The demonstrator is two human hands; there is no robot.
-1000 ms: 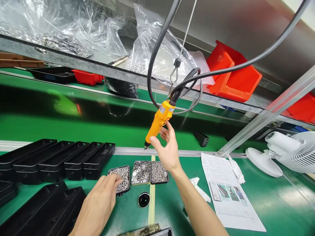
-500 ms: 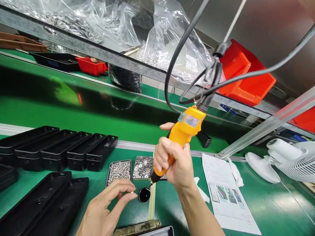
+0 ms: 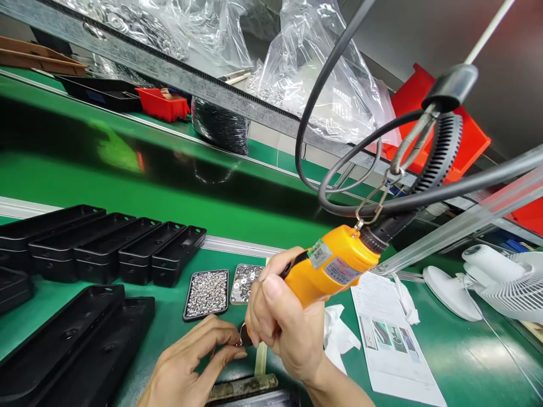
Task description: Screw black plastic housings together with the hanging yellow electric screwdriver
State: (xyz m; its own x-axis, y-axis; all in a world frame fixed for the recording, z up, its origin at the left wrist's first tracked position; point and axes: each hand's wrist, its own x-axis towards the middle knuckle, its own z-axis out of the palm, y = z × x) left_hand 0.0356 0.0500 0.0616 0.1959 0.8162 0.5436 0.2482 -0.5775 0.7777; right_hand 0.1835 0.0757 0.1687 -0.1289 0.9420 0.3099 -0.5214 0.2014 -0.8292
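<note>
My right hand (image 3: 288,322) is wrapped round a yellow electric screwdriver (image 3: 328,268), which hangs from a cable and hook and slants down to the left. Its lower end and bit are hidden behind my fingers. Close beside it, my left hand (image 3: 197,353) has thumb and index finger pinched at a small shiny screw, mostly hidden now. Between the hands a dark round piece with a shiny rim (image 3: 243,334) shows in part. Just beyond lie small metal screws (image 3: 207,293) in a black tray and washers (image 3: 245,281) in a second tray.
Several long black housings (image 3: 138,249) stand at the left, with two more (image 3: 80,339) nearer. A printed sheet (image 3: 392,339), crumpled white paper (image 3: 339,336) and a white fan (image 3: 504,277) are at the right. A metal shelf edge (image 3: 203,82) crosses above; a dark bar (image 3: 244,387) lies in front.
My right hand has come nearer with the electric screwdriver, which tilts further over to the right. Its lower end has met my left fingertips. The round piece is now mostly covered.
</note>
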